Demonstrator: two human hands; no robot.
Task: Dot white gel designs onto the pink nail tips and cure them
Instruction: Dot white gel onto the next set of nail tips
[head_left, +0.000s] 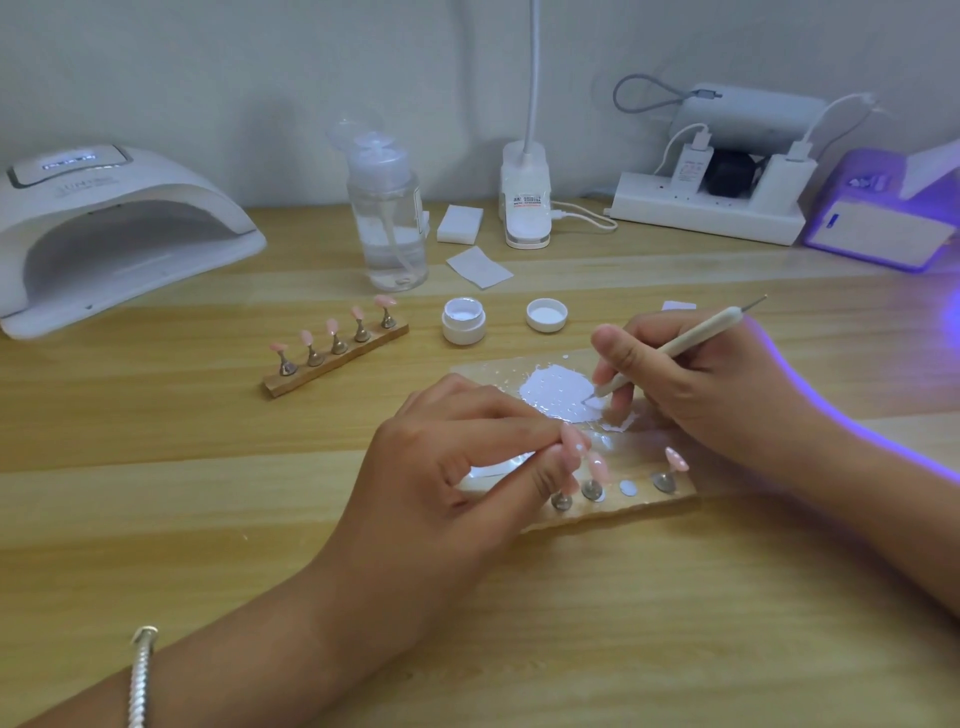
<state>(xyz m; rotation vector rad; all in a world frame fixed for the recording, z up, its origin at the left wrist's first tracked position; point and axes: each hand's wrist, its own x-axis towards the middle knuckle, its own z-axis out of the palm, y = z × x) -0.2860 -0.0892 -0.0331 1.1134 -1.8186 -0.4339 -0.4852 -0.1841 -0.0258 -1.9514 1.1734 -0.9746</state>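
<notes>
The wooden counter (208, 519) fills the frame, with the white curing lamp (114, 228) at upper left. Just below centre, my left hand (452, 467) pinches a pink nail tip (574, 440) at the near stand (639, 503) (two more tips stand there). Right of centre, my right hand (696, 389) grips the dotting tool (675, 349), its point in the white gel puddle (556, 392).

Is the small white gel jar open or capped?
Open: the small white jar is uncapped; its white lid lies beside it.

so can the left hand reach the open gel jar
Probably yes: only bare table lies between the left hand and the gel jar, though its fingers are busy pinching a pink nail tip.
</notes>
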